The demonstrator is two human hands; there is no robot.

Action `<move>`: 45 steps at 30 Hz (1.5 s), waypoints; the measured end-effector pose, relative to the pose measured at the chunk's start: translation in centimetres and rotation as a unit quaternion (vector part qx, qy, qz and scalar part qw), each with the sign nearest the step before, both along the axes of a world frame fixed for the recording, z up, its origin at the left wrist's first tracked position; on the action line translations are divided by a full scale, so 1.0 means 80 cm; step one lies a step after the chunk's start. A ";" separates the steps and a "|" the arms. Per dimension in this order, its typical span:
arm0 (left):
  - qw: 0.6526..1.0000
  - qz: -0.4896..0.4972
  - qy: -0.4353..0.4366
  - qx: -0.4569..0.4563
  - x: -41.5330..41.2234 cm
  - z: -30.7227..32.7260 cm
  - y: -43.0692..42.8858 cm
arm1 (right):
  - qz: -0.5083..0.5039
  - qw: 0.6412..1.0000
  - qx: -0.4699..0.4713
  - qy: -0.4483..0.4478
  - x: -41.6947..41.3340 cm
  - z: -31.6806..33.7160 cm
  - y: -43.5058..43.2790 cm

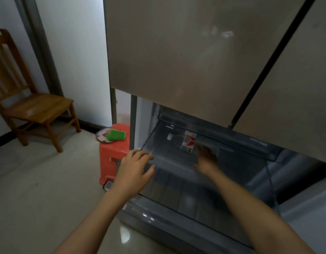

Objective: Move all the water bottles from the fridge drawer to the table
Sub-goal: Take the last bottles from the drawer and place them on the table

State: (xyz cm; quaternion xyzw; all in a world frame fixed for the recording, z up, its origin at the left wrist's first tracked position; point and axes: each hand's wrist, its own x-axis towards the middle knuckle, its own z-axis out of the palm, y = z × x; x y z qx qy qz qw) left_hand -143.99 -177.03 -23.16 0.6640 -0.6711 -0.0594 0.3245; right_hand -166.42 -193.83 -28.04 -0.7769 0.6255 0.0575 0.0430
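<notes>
Nearest, left grip (pixel 136 167) open, fingers resting on fridge drawer (pixel 176 187) front edge. Further in, right grip (pixel 207 158) blurred, fingers straight, empty, just beside water bottle (pixel 186 142) lying sideways near drawer's back. Judged: reaching step; next, close round bottle, lift clear, carry to counter.

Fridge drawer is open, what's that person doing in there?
A person is reaching into the open fridge drawer. Their left hand rests on its front left corner. Their right hand stretches in with straight fingers toward one water bottle lying on its side near the back. That hand is blurred, and it has not gripped the bottle yet. No other bottle shows in the drawer.
</notes>
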 end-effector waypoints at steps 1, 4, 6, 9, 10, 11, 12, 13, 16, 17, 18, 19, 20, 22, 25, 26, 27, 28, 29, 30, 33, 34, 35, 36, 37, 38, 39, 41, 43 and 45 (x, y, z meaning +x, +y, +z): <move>1.000 0.001 0.009 0.007 0.000 -0.002 -0.002 | -0.012 1.000 0.001 0.004 -0.001 -0.005 -0.011; 0.999 -0.004 0.036 0.026 0.003 -0.002 -0.005 | -0.040 0.999 -0.014 0.027 -0.006 -0.016 -0.037; 0.998 -0.010 0.048 0.037 0.003 -0.003 -0.006 | -0.047 0.998 -0.034 0.040 -0.007 -0.023 -0.049; 0.997 -0.017 0.030 0.063 0.003 -0.004 -0.012 | -0.045 0.995 -0.070 0.052 -0.003 -0.033 -0.060; 0.997 -0.020 0.013 0.076 0.002 -0.003 -0.015 | -0.041 0.994 -0.082 0.059 -0.002 -0.035 -0.061; 0.995 -0.023 0.000 0.094 0.000 -0.003 -0.019 | -0.034 0.993 -0.098 0.065 -0.002 -0.038 -0.061; 0.993 -0.029 -0.012 0.116 -0.003 -0.001 -0.024 | -0.023 0.990 -0.114 0.074 -0.003 -0.040 -0.061; 0.990 -0.036 -0.024 0.137 -0.006 0.001 -0.029 | -0.013 0.988 -0.128 0.081 -0.004 -0.042 -0.061; 0.980 -0.046 -0.068 0.179 -0.017 0.008 -0.047 | -0.008 0.988 -0.144 0.059 -0.003 -0.041 -0.065; 0.978 -0.046 -0.086 0.186 -0.020 0.010 -0.051 | -0.014 0.989 -0.140 0.038 -0.002 -0.039 -0.065; 0.974 -0.049 -0.108 0.191 -0.026 0.010 -0.055 | -0.020 0.991 -0.131 0.015 -0.003 -0.038 -0.061; 0.971 -0.052 -0.131 0.194 -0.029 0.011 -0.059 | -0.014 0.992 -0.125 -0.004 -0.002 -0.038 -0.058; 0.966 -0.060 -0.154 0.200 -0.035 0.011 -0.062 | -0.008 0.993 -0.114 -0.013 -0.005 -0.039 -0.054; 0.953 -0.082 -0.193 0.220 -0.048 0.010 -0.074 | -0.008 0.995 -0.095 -0.020 -0.011 -0.042 -0.046; 0.924 -0.100 -0.274 0.248 -0.067 0.004 -0.106 | -0.015 0.990 -0.091 -0.102 -0.019 -0.037 -0.037; 0.914 -0.109 -0.302 0.248 -0.073 -0.001 -0.118 | -0.006 0.990 -0.084 -0.112 -0.020 -0.037 -0.034; 0.904 -0.116 -0.330 0.245 -0.077 -0.006 -0.129 | 0.008 0.992 -0.081 -0.096 -0.022 -0.038 -0.031; 0.895 -0.123 -0.355 0.241 -0.079 -0.013 -0.139 | 0.011 0.994 -0.072 -0.083 -0.024 -0.041 -0.031; 0.886 -0.130 -0.376 0.236 -0.081 -0.020 -0.151 | 0.017 0.997 -0.065 -0.040 -0.027 -0.043 -0.030; 0.881 -0.133 -0.389 0.233 -0.079 -0.027 -0.160 | 0.039 0.997 -0.063 0.023 -0.029 -0.044 -0.027; 0.880 -0.132 -0.387 0.242 -0.072 -0.044 -0.179 | 0.113 0.986 -0.082 0.094 -0.040 -0.039 -0.019; 0.879 -0.135 -0.384 0.248 -0.071 -0.049 -0.181 | 0.120 0.986 -0.081 0.082 -0.043 -0.038 -0.014; 0.877 -0.141 -0.387 0.249 -0.071 -0.055 -0.183 | 0.121 0.987 -0.086 0.063 -0.048 -0.041 -0.008; 0.873 -0.148 -0.392 0.248 -0.071 -0.058 -0.186 | 0.121 0.988 -0.088 0.044 -0.052 -0.042 -0.004; 0.872 -0.154 -0.395 0.245 -0.070 -0.063 -0.186 | 0.124 0.988 -0.091 0.030 -0.054 -0.045 0.002; 0.876 -0.159 -0.390 0.236 -0.069 -0.066 -0.189 | 0.126 0.987 -0.099 0.017 -0.054 -0.043 0.002; 0.883 -0.163 -0.383 0.217 -0.068 -0.068 -0.190 | 0.120 0.987 -0.108 -0.004 -0.054 -0.040 -0.001; 0.902 -0.171 -0.363 0.160 -0.069 -0.069 -0.194 | 0.078 0.989 -0.112 -0.056 -0.048 -0.025 -0.015; 0.913 -0.189 -0.343 0.119 -0.074 -0.067 -0.200 | 0.059 0.989 -0.105 -0.090 -0.040 -0.012 -0.039; 0.905 -0.214 -0.344 0.128 -0.080 -0.071 -0.203 | 0.069 0.990 -0.077 -0.093 -0.031 -0.009 -0.057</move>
